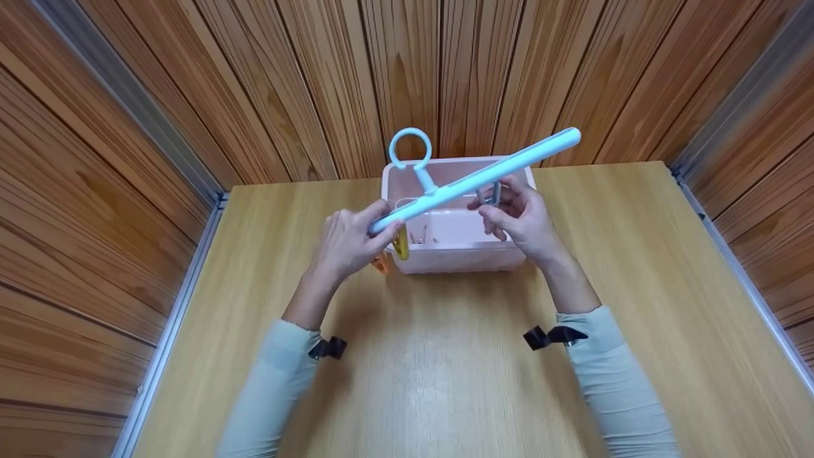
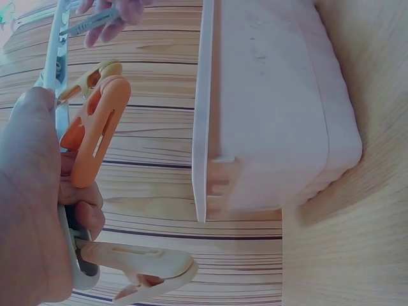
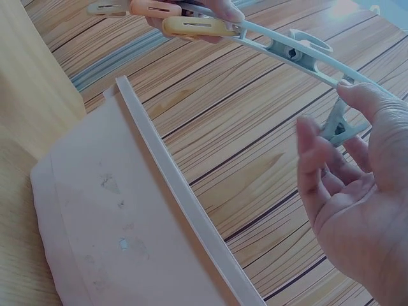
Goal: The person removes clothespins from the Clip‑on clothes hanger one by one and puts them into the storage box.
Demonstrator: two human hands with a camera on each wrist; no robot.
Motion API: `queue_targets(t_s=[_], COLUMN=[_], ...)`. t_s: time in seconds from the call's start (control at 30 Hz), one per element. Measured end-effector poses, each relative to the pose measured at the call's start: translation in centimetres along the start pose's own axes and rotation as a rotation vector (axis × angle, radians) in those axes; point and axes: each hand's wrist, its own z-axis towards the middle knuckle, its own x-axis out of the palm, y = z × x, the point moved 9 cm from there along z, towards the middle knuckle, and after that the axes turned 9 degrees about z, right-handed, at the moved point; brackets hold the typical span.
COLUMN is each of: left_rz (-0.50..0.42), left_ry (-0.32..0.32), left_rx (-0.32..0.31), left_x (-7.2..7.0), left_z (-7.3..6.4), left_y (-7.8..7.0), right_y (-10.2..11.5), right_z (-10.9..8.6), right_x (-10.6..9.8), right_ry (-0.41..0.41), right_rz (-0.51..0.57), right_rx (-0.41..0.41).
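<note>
A light blue clothes hanger bar [image 1: 496,172] with a ring hook [image 1: 410,130] is tilted over the pink bin, its right end higher. My left hand [image 1: 350,238] grips the bar's lower left end. Below that end hang a yellow clothes peg [image 1: 401,243], an orange clothes peg [image 2: 102,131] and a cream clothes peg [image 2: 146,264]. Farther right along the bar, a grey clothes peg [image 3: 341,124] hangs from its underside. The fingers and thumb of my right hand [image 1: 524,219] are curled round this peg, with the thumb tip at the bar.
The pink plastic bin [image 1: 458,259] stands at the back of the wooden table [image 1: 420,369], under the hanger. A few small thin items lie inside it. Wood-plank walls [image 1: 407,83] rise behind and on both sides, with metal rails along the table's side edges.
</note>
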Motion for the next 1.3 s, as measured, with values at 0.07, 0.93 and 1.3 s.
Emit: queue_targets(t_s=[0.07, 0.93, 1.3], left_rz=[0.007, 0.074, -0.086], left_ry=[0.000, 0.014, 0.105], left_rx=[0.006, 0.010, -0.127], left_x=[-0.1, 0.2, 1.6], left_z=[0.1, -0.2, -0.2], left_y=[0.0, -0.9, -1.0], right_y=[-0.1, -0.6, -0.7], right_z=[0.2, 0.2, 0.3], right_x=[0.1, 1.2, 1.3], right_ry=[-0.013, -0.087, -0.165], right_rz=[-0.020, 0.166, 0.152], right_rx=[0.023, 0.074, 0.008])
